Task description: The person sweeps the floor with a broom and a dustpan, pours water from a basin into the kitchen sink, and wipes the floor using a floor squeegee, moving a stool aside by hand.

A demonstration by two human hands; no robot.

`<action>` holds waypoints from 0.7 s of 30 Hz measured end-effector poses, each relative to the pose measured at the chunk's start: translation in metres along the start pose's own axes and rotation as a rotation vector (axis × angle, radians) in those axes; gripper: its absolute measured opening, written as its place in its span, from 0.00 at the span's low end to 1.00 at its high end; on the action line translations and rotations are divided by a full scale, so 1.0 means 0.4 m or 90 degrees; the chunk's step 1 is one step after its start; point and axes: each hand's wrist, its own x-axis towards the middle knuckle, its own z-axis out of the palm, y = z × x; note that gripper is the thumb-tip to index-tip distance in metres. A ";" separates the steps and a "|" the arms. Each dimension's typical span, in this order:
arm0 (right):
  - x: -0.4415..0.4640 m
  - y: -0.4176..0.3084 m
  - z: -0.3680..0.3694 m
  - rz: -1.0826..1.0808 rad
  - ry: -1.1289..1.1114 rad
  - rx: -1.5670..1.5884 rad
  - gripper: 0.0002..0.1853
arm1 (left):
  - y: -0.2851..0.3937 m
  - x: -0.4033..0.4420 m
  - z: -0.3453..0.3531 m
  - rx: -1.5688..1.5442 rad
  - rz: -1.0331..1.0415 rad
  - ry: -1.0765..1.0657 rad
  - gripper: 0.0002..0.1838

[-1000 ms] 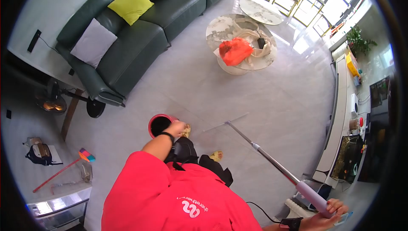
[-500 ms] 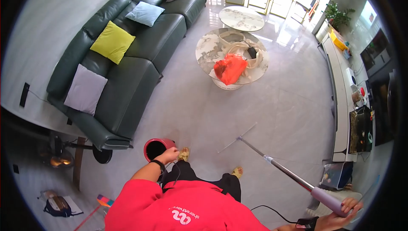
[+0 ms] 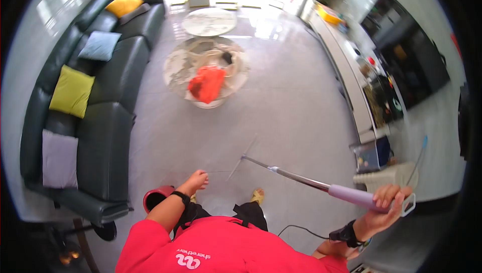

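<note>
My right hand (image 3: 385, 207) is wrapped round the purple grip of a floor squeegee (image 3: 301, 178), near its looped end. The squeegee's silver pole slants down to the left, ending in a thin, pale crossbar at the grey floor. My left hand (image 3: 197, 180) hangs in front of me with its fingers curled together; whether anything thin is pinched in them I cannot make out. A faint line runs between that hand and the crossbar. Just behind my left forearm stands a dark red bucket (image 3: 159, 193), partly hidden by the arm.
A dark green sofa (image 3: 108, 147) with several cushions lines the left wall. Ahead are two round marble tables, the nearer table (image 3: 175, 72) bearing a red bag (image 3: 207, 83). On the right run a low cabinet (image 3: 337, 75) and a television (image 3: 401, 47). A cable trails by my right wrist.
My view has turned right, so the room shifts left. My left hand has moved forward, away from the bucket. The squeegee stays in my right hand, its pole now lying flatter across the view.
</note>
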 end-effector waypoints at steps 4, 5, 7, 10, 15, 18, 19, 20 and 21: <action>0.027 0.017 -0.145 -0.012 0.047 0.010 0.10 | -0.055 0.037 0.093 -0.087 -0.169 -0.019 0.19; 0.035 0.024 -0.185 -0.010 0.069 0.007 0.10 | -0.044 0.048 0.122 -0.065 -0.173 -0.016 0.19; 0.052 0.037 -0.250 0.005 0.080 0.032 0.09 | -0.016 0.054 0.173 0.027 -0.173 0.015 0.20; 0.081 0.068 -0.329 0.017 0.114 0.065 0.09 | 0.074 0.083 0.296 0.090 -0.134 -0.016 0.20; 0.130 0.104 -0.374 0.047 0.102 0.108 0.11 | 0.273 0.047 0.621 0.011 -0.100 -0.135 0.24; 0.149 0.113 -0.355 0.065 0.057 0.120 0.14 | 0.311 0.072 0.787 -0.114 -0.174 -0.215 0.21; 0.152 0.119 -0.344 0.074 0.023 0.147 0.15 | 0.317 0.089 0.829 -0.201 -0.207 -0.264 0.17; 0.160 0.118 -0.329 0.072 0.019 0.147 0.15 | 0.326 0.109 0.859 -0.291 -0.237 -0.310 0.14; 0.172 0.114 -0.312 0.112 0.003 0.155 0.16 | 0.317 0.145 0.879 -0.297 -0.232 -0.311 0.14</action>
